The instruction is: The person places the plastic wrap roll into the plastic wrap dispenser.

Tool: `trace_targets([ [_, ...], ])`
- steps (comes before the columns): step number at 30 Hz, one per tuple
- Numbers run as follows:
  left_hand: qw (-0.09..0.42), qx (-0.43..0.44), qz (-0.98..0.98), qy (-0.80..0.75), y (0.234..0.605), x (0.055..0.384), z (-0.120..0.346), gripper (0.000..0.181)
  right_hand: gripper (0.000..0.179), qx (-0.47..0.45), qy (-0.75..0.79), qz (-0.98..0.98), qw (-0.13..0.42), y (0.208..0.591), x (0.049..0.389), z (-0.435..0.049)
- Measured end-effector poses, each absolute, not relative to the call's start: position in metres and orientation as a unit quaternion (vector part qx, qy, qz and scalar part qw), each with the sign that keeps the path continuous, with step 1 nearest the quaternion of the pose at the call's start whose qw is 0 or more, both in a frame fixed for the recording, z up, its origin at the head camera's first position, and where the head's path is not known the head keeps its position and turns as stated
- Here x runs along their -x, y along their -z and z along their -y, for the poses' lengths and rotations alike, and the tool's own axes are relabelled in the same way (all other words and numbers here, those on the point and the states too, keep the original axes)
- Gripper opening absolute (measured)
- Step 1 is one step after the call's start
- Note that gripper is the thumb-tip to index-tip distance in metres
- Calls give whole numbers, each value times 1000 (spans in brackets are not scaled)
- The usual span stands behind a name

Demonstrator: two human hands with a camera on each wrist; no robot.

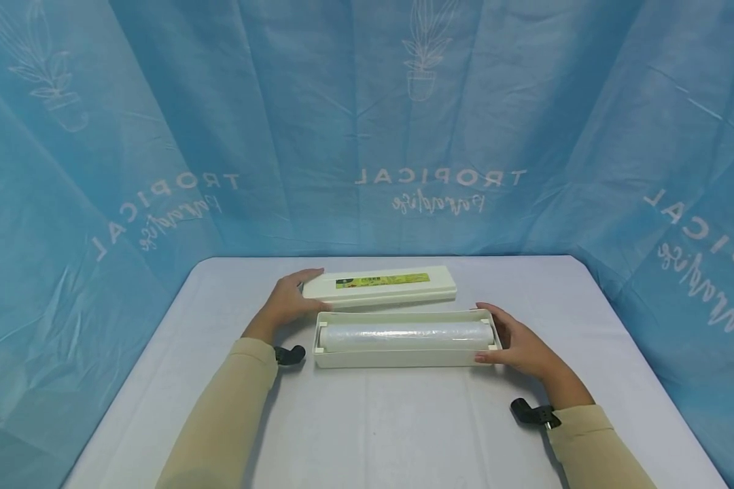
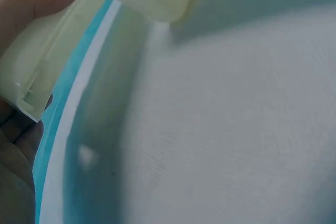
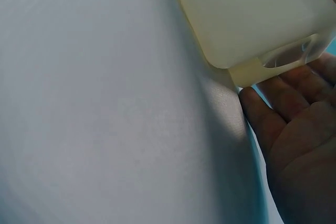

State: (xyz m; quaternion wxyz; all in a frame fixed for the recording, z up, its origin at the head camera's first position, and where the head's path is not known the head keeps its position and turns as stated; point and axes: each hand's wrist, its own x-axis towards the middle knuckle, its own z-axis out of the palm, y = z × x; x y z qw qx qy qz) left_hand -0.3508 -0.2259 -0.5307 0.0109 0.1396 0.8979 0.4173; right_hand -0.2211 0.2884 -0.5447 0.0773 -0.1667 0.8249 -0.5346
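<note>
A long, pale cling film box (image 1: 397,360) lies open-topped near the middle of the table, with a roll of clear cling film (image 1: 406,335) inside it. Its lid (image 1: 397,292), white with a green label (image 1: 382,280), is just behind the box. My left hand (image 1: 287,299) grips the lid's left end between thumb and fingers; the left wrist view shows the lid (image 2: 58,45) tilted in that hand. At the box's right end, my right hand (image 1: 516,345) holds it with thumb in front and fingers behind. The right wrist view shows fingers (image 3: 299,87) against the box's end wall.
A white cloth covers the table (image 1: 373,428). Blue printed curtains (image 1: 440,136) stand behind it and along both sides. Each wrist carries a small black camera mount, one by the left sleeve (image 1: 220,414) and one by the right sleeve (image 1: 593,445).
</note>
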Motion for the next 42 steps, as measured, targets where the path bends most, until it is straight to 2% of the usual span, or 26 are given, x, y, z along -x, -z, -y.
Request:
trace_targets([
  [17,3,-130,-894,-430,512,340,216,107,108,162,543,-820,77,544,220,-288],
  [29,9,-105,-890,-443,507,334,210,111,108,170,555,-810,81,542,217,-285],
  [42,1,-117,-866,-487,507,334,210,112,109,155,543,-822,76,543,218,-285],
])
